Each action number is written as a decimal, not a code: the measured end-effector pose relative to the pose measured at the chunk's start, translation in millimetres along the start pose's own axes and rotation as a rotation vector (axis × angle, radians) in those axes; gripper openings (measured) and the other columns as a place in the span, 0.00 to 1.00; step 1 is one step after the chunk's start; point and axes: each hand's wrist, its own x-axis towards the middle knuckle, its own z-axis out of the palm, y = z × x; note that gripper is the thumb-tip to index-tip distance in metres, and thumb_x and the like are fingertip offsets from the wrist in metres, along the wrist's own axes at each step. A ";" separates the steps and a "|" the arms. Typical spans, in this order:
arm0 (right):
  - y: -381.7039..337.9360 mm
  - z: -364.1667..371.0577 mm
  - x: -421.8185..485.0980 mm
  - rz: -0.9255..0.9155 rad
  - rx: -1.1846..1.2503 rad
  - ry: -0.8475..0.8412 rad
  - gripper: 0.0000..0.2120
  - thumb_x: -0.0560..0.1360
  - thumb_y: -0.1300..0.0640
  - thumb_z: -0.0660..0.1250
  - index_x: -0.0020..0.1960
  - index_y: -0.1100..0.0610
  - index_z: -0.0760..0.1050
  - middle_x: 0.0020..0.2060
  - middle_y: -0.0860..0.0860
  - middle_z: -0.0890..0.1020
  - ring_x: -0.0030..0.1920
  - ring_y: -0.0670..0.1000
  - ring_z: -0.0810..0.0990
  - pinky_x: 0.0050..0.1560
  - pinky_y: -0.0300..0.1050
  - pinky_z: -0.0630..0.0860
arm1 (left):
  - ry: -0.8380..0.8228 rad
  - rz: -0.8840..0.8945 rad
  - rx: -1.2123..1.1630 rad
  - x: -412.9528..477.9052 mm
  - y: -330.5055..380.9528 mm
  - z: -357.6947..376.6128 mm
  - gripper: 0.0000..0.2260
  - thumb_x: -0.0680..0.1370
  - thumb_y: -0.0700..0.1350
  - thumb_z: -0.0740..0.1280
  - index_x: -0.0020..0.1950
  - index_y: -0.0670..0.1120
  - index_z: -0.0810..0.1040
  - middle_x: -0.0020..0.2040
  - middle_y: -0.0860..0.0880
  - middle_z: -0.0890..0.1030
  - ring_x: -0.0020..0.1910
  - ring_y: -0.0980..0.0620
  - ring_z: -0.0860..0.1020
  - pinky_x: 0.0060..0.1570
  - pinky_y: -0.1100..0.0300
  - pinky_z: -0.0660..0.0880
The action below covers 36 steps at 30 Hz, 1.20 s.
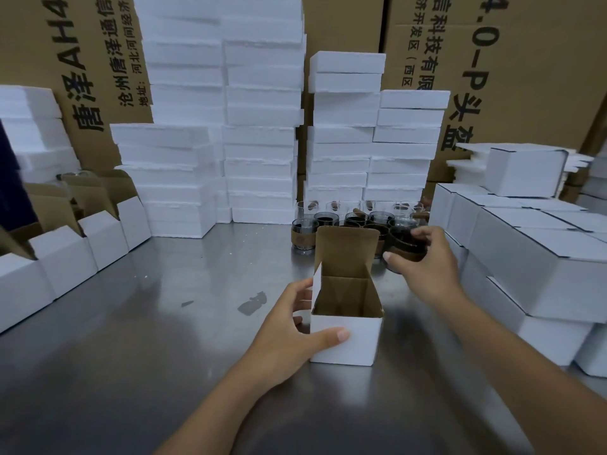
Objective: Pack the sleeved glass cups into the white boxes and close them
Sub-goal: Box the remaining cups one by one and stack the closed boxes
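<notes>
Head view: on the steel table [157,339] the left hand [295,326] grips an open white box [348,341], thumb on its front face, lid flap upright. Just behind and to the right, the right hand [425,262] curls around a sleeved glass cup [404,242] at the edge of a cluster of cups [328,221]. Closed boxes [525,247] are stacked at right, and a row of open boxes [65,251] stands at left.

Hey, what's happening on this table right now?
A person is boxing cups. The left hand steadies an open white cardboard box on the steel table, lid flap up and nothing inside yet. The right hand has its grip on a clear glass cup with a brown sleeve from the cluster behind the box. Closed white boxes are stacked to the right.
</notes>
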 end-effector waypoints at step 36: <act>-32.8 7.7 -156.5 -0.205 0.255 -0.101 0.32 0.63 0.55 0.77 0.57 0.39 0.62 0.55 0.46 0.73 0.53 0.38 0.75 0.47 0.31 0.73 | -0.225 0.091 -0.294 -51.8 30.4 18.9 0.18 0.73 0.55 0.67 0.61 0.54 0.76 0.54 0.52 0.83 0.54 0.54 0.81 0.47 0.64 0.78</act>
